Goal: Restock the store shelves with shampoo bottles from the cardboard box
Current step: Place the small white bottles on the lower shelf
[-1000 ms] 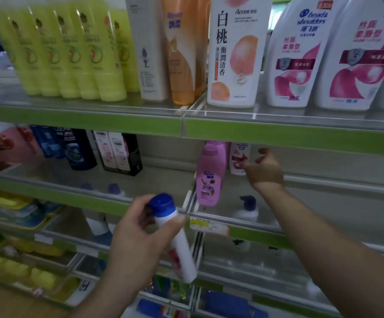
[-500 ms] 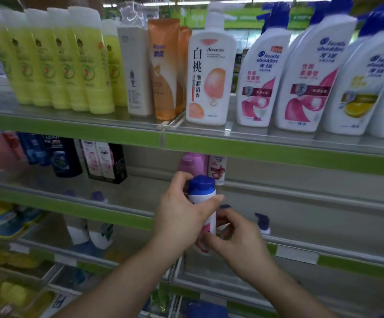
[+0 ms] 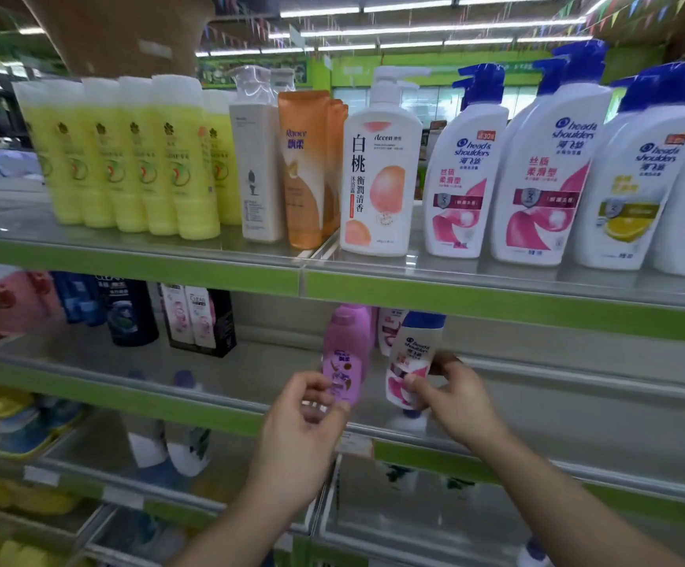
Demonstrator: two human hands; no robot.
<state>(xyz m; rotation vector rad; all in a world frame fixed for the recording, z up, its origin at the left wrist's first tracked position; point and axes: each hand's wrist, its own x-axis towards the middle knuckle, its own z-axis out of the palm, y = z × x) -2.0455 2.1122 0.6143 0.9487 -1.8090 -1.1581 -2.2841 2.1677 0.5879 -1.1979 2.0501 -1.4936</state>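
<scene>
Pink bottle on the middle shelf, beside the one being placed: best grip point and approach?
Grip the pink bottle across its mid-body, coming from the open shelf front. It stands upright; the upper shelf edge hides its cap, so top access looks poor. The white bottle in the right hand crowds its right side.

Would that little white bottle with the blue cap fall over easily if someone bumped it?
Probably yes. The small white shampoo bottle with the blue cap looks tall and narrow, so it may tip. Its smooth plastic probably slides on the shiny shelf. The pink bottle close beside it might get knocked too.
</scene>
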